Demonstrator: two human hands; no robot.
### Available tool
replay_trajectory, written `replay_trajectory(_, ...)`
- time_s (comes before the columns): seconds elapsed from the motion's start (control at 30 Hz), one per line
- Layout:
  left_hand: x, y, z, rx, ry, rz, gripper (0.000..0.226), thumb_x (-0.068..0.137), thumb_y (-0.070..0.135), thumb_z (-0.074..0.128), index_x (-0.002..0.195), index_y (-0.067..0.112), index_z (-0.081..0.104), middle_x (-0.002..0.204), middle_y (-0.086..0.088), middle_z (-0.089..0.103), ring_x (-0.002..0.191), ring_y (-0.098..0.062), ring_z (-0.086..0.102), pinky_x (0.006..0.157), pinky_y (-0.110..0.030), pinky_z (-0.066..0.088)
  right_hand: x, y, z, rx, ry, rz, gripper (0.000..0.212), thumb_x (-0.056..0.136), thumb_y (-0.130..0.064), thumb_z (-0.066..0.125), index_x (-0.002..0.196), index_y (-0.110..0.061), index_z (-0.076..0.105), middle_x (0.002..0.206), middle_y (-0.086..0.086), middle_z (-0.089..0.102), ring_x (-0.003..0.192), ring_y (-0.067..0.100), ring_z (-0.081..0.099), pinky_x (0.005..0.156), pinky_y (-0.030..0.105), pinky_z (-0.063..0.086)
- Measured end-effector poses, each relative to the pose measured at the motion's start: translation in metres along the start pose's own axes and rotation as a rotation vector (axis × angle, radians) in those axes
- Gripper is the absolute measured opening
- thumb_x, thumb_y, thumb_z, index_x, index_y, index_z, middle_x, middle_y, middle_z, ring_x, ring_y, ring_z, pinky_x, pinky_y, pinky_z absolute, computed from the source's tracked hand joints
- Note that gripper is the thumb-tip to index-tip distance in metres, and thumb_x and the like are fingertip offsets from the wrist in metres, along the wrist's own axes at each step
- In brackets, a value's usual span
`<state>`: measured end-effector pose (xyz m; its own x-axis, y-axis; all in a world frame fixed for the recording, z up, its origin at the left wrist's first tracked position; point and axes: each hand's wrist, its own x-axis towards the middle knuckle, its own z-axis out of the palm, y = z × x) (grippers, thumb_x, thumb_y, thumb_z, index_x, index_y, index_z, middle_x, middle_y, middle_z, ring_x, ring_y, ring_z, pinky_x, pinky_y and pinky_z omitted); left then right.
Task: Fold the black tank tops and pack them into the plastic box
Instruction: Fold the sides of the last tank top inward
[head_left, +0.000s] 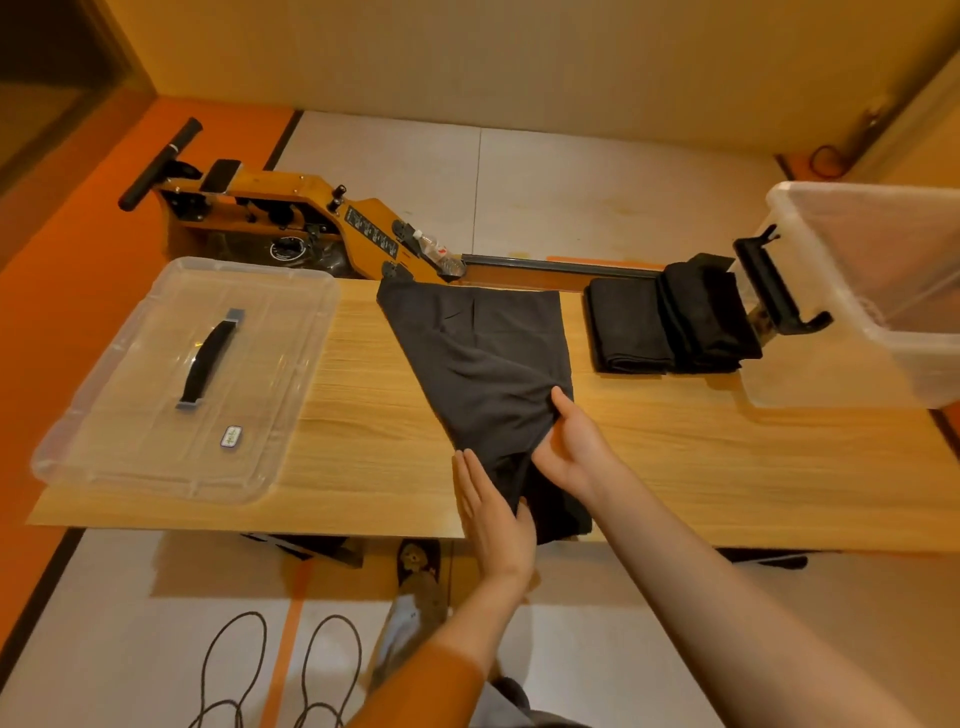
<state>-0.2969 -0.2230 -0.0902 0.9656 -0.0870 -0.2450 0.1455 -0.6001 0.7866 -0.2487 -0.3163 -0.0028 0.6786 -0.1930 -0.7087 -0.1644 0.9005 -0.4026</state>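
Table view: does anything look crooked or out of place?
Mostly the black tank top: it lies slanted across the table, bunched where the left hand and right hand touch it. The folded tank tops sit tidy beside the plastic box.

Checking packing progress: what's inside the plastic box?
No black fabric shows inside the plastic box; its far right is out of frame. Folded tank tops sit outside, beside it.

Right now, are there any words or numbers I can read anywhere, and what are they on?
No text here is readable.
Sticker on the clear lid: too small to read.
White print on the black panel of the orange machine: blurred.
Bottle label: blurred.
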Motion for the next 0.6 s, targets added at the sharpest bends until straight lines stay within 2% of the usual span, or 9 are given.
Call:
replay_trajectory(0.2, -0.003, 0.001, 0.009, 0.073, 0.012, 0.015, 0.085, 0.089, 0.001, 0.059, 0.154, 0.014, 0.006, 0.162, -0.002, 0.006, 0.149, -0.016, 0.003, 0.122, -0.032, 0.007, 0.002, -0.029, -0.024, 0.097, 0.004, -0.032, 0.047, 0.102, -0.037, 0.04, 0.132, -0.002, 0.051, 0.13, 0.02, 0.058, 0.121, 0.032, 0.054, 0.108, 0.042, 0.039)
replay_trajectory(0.3, -0.001, 0.0, 0.008, 0.078, 0.001, 0.009, 0.075, 0.094, 0.004, 0.053, 0.154, 0.014, 0.011, 0.162, 0.0, 0.008, 0.149, -0.014, 0.002, 0.122, -0.031, 0.005, 0.002, -0.033, -0.027, 0.12, 0.012, -0.049, 0.047, 0.102, -0.038, 0.04, 0.131, -0.002, 0.051, 0.132, 0.021, 0.056, 0.122, 0.033, 0.053, 0.108, 0.042, 0.038)
replay_trajectory(0.4, 0.001, -0.003, 0.007, 0.087, -0.008, 0.018, 0.066, 0.095, 0.004, 0.052, 0.152, 0.016, 0.021, 0.161, 0.002, 0.013, 0.149, -0.012, 0.003, 0.122, -0.032, 0.008, 0.001, -0.037, -0.027, 0.143, 0.02, -0.063, 0.045, 0.102, -0.038, 0.04, 0.124, -0.002, 0.054, 0.129, 0.021, 0.057, 0.123, 0.034, 0.052, 0.109, 0.043, 0.037)
replay_trajectory(0.5, 0.003, -0.004, 0.005, 0.095, -0.001, 0.024, 0.061, 0.094, 0.003, 0.051, 0.15, 0.015, 0.029, 0.16, 0.003, 0.019, 0.149, -0.011, 0.006, 0.122, -0.032, 0.01, -0.003, -0.04, -0.024, 0.155, 0.012, -0.071, 0.042, 0.103, -0.037, 0.038, 0.11, -0.001, 0.057, 0.117, 0.021, 0.061, 0.122, 0.034, 0.052, 0.108, 0.043, 0.037)
replay_trajectory(0.6, 0.006, 0.0, 0.004, 0.034, 0.002, 0.006, 0.058, 0.093, -0.002, 0.049, 0.147, 0.016, 0.035, 0.157, 0.002, 0.027, 0.148, -0.012, 0.013, 0.12, -0.031, 0.014, -0.005, -0.041, -0.022, 0.166, 0.002, -0.073, 0.041, 0.104, -0.036, 0.037, 0.106, -0.001, 0.058, 0.111, 0.02, 0.062, 0.12, 0.033, 0.052, 0.106, 0.042, 0.037)
